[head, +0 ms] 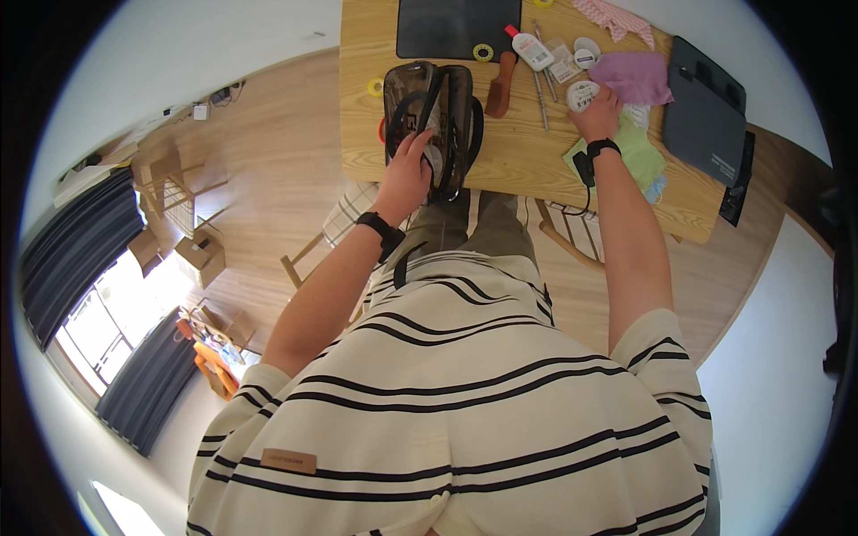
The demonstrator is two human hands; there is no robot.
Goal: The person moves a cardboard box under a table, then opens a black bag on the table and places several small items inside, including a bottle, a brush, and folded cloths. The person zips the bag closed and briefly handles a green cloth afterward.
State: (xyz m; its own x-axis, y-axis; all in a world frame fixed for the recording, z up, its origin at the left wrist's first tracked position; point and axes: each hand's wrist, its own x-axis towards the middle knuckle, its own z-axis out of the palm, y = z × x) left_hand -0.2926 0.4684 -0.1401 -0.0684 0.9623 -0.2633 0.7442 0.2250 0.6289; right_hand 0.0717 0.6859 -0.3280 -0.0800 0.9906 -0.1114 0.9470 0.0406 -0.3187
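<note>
A see-through dark toiletry bag (pixel 409 87) with black trim and handles stands unzipped at the table's front edge. My left hand (pixel 405 171) grips its near part, fingers over the edge of the opening. Some pale items show inside, partly hidden by the hand. To the right, my right hand (pixel 598 114) has its fingers around a round white tub (pixel 582 96) with writing on its lid. A light green cloth (pixel 637 144) lies under that wrist, and a purple cloth (pixel 630 75) lies just beyond the hand.
On the wooden table (pixel 516 157) lie a brown comb (pixel 500 87), a white bottle with red cap (pixel 529 50), grey pencil-like sticks (pixel 541 100), small round containers (pixel 586 53), yellow tape rolls (pixel 482 52), a black mat (pixel 456 27), a pink cloth (pixel 620 23) and a dark laptop sleeve (pixel 704 110). Chairs (pixel 570 238) stand below.
</note>
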